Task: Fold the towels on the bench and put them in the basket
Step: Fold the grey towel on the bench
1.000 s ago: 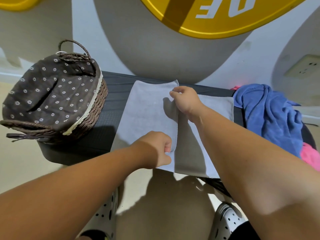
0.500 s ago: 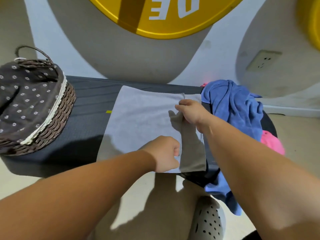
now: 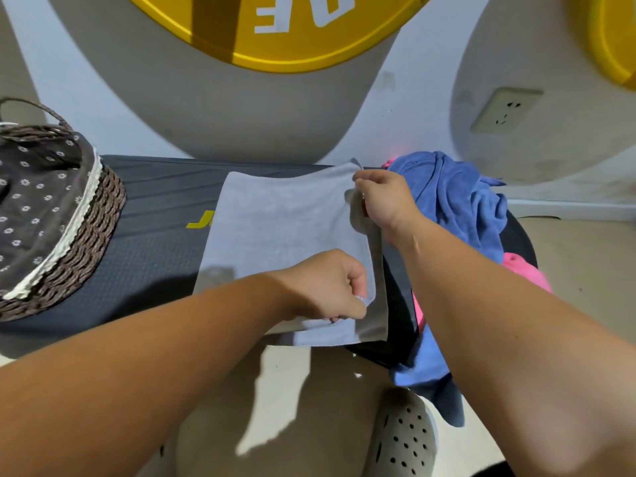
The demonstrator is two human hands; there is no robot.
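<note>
Pale grey rectangular towel (image 3: 282, 228) flat on dark padded bench (image 3: 155, 235). Your left hand (image 3: 327, 287) pinches its near-right corner, right hand (image 3: 385, 197) the far-right; brown wicker basket (image 3: 86, 235) sits leftward, nearer your left hand.

Arms: left forearm (image 3: 172, 339) and right forearm (image 3: 499, 321) are bare along their whole visible length. The left hand (image 3: 323, 284) and right hand (image 3: 385, 197) are also bare.

Footwear: one clog (image 3: 402, 442) stands on the floor on the near side of the bench (image 3: 155, 235), under its right end. The upper is pale grey and moulded, with a rounded toe and rows of dark round vent holes.

Clothing: a dark garment patch (image 3: 495, 471) lies further to the near side of the bench. Its type cannot be told.
</note>
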